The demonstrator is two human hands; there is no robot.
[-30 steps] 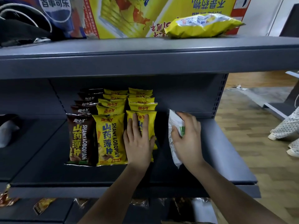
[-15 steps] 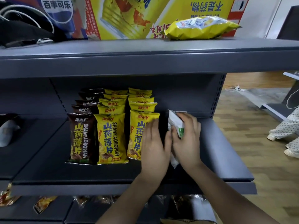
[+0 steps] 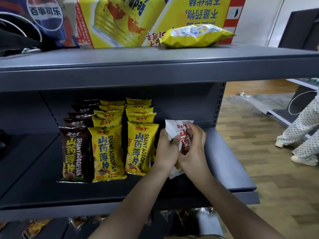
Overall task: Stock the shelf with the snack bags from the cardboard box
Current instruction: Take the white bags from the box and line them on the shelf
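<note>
Both hands, the left hand (image 3: 166, 150) and right hand (image 3: 193, 149), are pinching a white snack bag (image 3: 177, 129) above the shelf (image 3: 229, 163), at 3 o'clock of the yellow bags (image 3: 140, 145), seemingly light, crinkly and best gripped by its edges.

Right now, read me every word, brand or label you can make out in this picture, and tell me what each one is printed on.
"百事可乐": blue Pepsi box, top shelf.
"SHANYAOBOPIAN", "山药薄片", "淘小丫": front yellow bag.
Same three texts: second yellow bag and brown bag.
"淘小丫": white bag, gripped by left hand and right hand; its red text is hidden.
Yellow carton: upside-down print, only partly legible.
Yellow pouch: too blurred.
</note>
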